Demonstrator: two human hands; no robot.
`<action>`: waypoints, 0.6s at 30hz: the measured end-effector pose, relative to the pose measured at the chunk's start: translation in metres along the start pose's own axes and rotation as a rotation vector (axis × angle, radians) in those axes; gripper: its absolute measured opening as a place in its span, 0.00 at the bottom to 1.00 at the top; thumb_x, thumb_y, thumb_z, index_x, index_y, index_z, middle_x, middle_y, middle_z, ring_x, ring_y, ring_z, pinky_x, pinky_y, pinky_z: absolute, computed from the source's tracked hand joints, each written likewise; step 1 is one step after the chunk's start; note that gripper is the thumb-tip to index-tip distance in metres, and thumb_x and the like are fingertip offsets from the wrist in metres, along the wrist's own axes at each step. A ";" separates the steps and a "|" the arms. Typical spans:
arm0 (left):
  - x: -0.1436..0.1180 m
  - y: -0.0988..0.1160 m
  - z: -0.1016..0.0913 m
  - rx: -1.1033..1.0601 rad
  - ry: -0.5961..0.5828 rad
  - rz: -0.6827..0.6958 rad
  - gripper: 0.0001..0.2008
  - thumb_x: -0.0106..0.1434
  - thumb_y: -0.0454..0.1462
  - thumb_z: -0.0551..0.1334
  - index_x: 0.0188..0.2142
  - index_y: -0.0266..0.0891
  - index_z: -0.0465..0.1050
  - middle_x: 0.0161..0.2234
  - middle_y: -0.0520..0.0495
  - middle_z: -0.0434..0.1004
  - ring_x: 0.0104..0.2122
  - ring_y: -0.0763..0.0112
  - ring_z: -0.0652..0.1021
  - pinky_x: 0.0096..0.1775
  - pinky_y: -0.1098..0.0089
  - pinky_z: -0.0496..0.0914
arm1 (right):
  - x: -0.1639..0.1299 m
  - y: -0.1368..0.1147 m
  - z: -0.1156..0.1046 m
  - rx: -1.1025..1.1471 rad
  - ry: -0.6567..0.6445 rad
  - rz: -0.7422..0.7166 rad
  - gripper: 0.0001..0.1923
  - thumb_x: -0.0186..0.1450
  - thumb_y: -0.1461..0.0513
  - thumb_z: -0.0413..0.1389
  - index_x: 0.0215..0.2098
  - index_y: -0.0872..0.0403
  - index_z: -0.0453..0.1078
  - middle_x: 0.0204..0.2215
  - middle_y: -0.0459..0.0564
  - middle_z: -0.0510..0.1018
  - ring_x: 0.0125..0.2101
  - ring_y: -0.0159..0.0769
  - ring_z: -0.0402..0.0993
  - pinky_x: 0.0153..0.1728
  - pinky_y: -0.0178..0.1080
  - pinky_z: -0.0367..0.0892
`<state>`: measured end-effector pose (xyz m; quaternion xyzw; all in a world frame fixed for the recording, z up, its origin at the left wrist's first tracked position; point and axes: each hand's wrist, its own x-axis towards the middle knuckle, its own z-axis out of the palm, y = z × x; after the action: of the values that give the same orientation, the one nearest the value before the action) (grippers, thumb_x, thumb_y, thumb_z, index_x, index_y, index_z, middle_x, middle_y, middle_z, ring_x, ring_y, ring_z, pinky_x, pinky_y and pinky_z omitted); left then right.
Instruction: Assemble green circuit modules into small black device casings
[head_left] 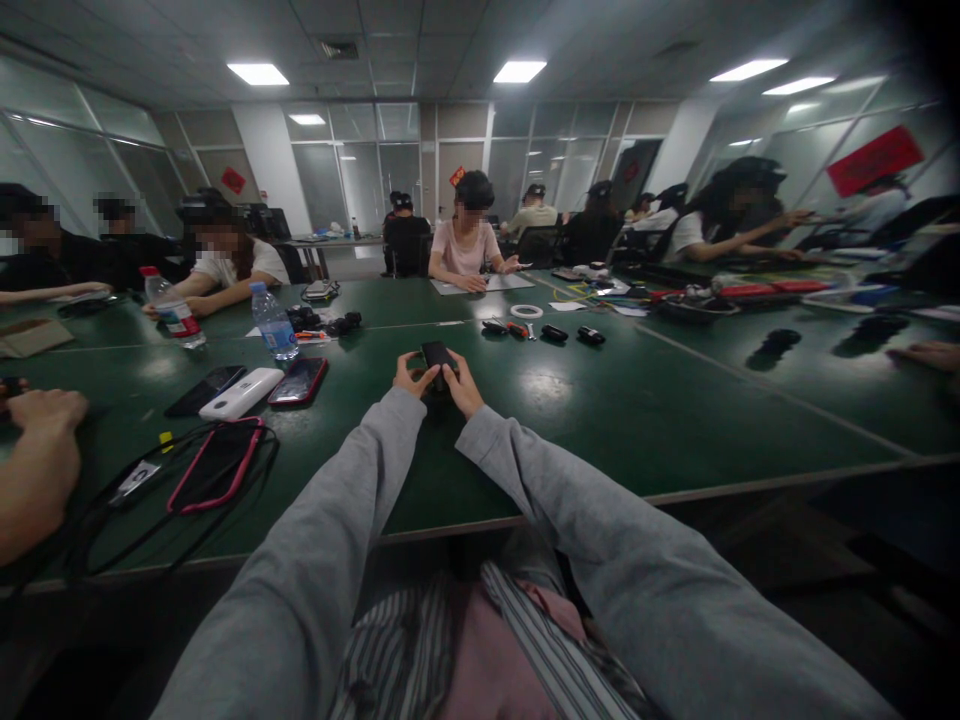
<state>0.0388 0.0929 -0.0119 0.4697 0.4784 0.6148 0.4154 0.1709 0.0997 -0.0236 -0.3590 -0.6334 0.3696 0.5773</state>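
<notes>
Over the green table (600, 420), both hands hold a small black rectangular device (435, 353) that looks like a phone. My left hand (412, 375) is closed around its left edge. On the opposite edge, my right hand (465, 386) grips it as well, and both thumbs rest at its near end. The device's lower part is hidden by the thumbs. Beyond my hands lie small black items (553, 333), a wrench (531, 331) and a white tape roll (526, 311).
Left of me are a white phone (241, 394), a red-edged phone (298, 382), a pink-framed phone (217, 466) with black cables, and two bottles (276, 325). Another person's arm (37, 460) rests at the left edge. A person in pink (466, 245) sits opposite.
</notes>
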 end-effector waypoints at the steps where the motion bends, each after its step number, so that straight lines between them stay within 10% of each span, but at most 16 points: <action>1: 0.000 -0.001 0.000 0.002 0.014 -0.003 0.38 0.44 0.44 0.73 0.54 0.42 0.60 0.33 0.46 0.74 0.26 0.73 0.74 0.29 0.73 0.70 | 0.000 -0.001 0.000 0.003 0.002 0.012 0.26 0.64 0.52 0.50 0.59 0.50 0.57 0.51 0.51 0.69 0.42 0.36 0.69 0.49 0.42 0.66; 9: -0.003 -0.002 0.003 0.013 0.033 0.028 0.39 0.44 0.44 0.73 0.53 0.43 0.59 0.35 0.45 0.74 0.26 0.73 0.75 0.28 0.72 0.72 | 0.002 0.004 0.000 -0.009 0.011 0.052 0.25 0.65 0.53 0.48 0.59 0.51 0.58 0.48 0.52 0.70 0.42 0.36 0.69 0.48 0.43 0.67; 18: -0.001 -0.003 0.004 -0.010 0.014 0.024 0.37 0.47 0.45 0.71 0.54 0.42 0.60 0.34 0.45 0.74 0.26 0.72 0.76 0.28 0.70 0.73 | 0.000 0.001 -0.002 -0.263 0.054 -0.215 0.25 0.67 0.48 0.43 0.57 0.50 0.62 0.54 0.52 0.68 0.50 0.41 0.63 0.56 0.48 0.57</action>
<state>0.0428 0.0936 -0.0141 0.4688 0.4726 0.6255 0.4070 0.1732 0.1006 -0.0241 -0.3715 -0.6951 0.2100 0.5785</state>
